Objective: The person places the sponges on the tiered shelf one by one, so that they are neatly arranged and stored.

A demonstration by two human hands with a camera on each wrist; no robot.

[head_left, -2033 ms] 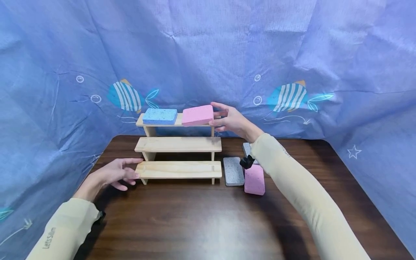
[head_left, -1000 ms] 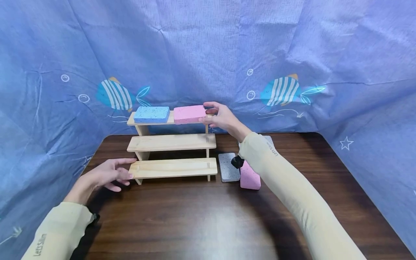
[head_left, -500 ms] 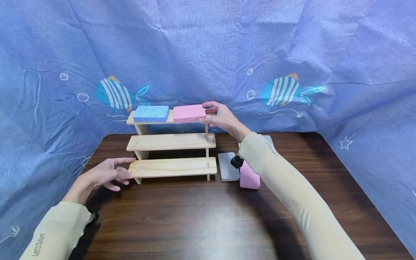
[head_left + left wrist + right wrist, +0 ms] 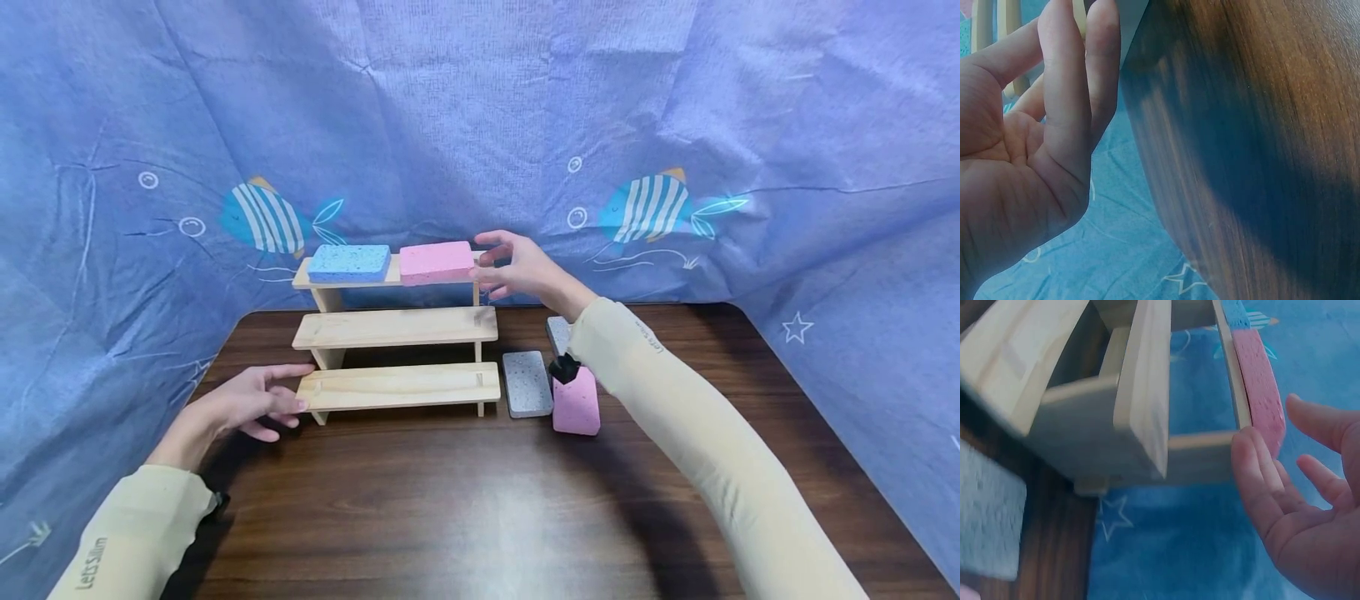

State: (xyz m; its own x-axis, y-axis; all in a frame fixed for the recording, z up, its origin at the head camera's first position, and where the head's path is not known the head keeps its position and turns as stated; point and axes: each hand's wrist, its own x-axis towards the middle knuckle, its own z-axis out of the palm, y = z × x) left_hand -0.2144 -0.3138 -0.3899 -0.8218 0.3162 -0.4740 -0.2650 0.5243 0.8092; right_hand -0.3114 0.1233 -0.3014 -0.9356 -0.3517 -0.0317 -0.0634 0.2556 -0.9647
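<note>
A three-tier wooden display stand (image 4: pixel 396 327) stands at the back of the table. On its top tier a speckled blue sponge (image 4: pixel 349 262) lies flat to the left of a pink sponge (image 4: pixel 437 262). My right hand (image 4: pixel 525 268) is at the right end of the pink sponge, fingers parted and not gripping it. In the right wrist view, fingertips sit close to the end of the pink sponge (image 4: pixel 1259 387); contact is hard to tell. My left hand (image 4: pixel 243 402), fingers extended, touches the left end of the bottom tier.
Right of the stand, a grey sponge (image 4: pixel 528 383), a second pink sponge (image 4: pixel 576 406) and another grey sponge (image 4: pixel 558 335), partly hidden by the right sleeve, lie on the brown table (image 4: pixel 420 508). A blue fish-print cloth (image 4: pixel 480 125) hangs behind and at the sides.
The pink sponge, earlier held slightly tilted in my right hand, now lies flat on the top tier. My right hand has released it and shifted slightly right. The left hand stays at the stand.
</note>
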